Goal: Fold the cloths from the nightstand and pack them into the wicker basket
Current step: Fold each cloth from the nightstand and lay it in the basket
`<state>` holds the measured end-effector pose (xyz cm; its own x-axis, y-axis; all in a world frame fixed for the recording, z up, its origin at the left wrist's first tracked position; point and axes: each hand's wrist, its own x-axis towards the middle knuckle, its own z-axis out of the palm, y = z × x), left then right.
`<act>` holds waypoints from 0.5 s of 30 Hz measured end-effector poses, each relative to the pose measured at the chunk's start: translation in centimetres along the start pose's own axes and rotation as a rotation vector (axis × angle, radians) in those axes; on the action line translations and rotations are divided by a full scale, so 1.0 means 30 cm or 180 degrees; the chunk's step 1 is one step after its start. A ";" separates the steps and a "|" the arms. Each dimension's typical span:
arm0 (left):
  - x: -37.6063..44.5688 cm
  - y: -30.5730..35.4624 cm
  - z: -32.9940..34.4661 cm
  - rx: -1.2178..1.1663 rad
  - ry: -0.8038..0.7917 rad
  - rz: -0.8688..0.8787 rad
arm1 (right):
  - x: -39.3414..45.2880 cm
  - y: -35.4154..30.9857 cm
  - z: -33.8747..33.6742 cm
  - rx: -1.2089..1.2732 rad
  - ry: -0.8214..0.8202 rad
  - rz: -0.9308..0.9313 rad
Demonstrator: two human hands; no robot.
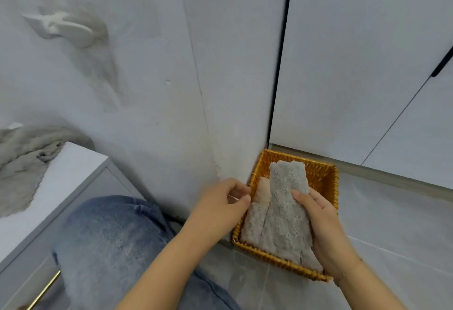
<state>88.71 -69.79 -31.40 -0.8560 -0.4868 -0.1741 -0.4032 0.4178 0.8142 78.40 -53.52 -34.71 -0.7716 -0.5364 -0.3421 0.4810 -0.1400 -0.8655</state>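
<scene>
A folded grey fluffy cloth (286, 211) stands tilted in the orange wicker basket (321, 175) on the floor by the wall corner. Beside it lie another grey cloth (253, 224) and a pinkish one (262, 190). More grey cloths (22, 162) sit crumpled on the white nightstand (73, 167).

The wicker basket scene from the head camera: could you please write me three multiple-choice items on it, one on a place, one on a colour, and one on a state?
1. Where does the wicker basket stand?
A. on the nightstand
B. on the floor in the wall corner
C. on the person's lap

2. What colour is the folded cloth that the right hand holds?
A. grey
B. red
C. dark blue

3. What is the left hand doing?
A. gripping the basket rim
B. holding a second cloth
C. hovering beside the basket, holding nothing

Answers: 1 B, the basket sits on the tiles where the walls meet. 2 A, its pile is grey. 3 C, its fingers are loosely curled with nothing in them; more grey cloths wait on the nightstand.
</scene>
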 end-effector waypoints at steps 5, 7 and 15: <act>0.176 -0.038 0.158 0.0405 -0.0336 -0.0046 | 0.186 0.067 -0.127 0.0039 0.0383 0.0107; 0.250 -0.059 0.209 0.0573 -0.0446 -0.0066 | 0.264 0.105 -0.169 0.0020 0.0468 0.0152; 0.484 -0.211 0.395 0.0877 -0.0771 -0.0373 | 0.611 0.292 -0.277 -0.0212 0.0700 0.0483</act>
<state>74.99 -70.41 -45.63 -0.8373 -0.3618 -0.4099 -0.5465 0.5766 0.6074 65.01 -57.66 -51.61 -0.7681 -0.3524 -0.5346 0.5752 -0.0128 -0.8179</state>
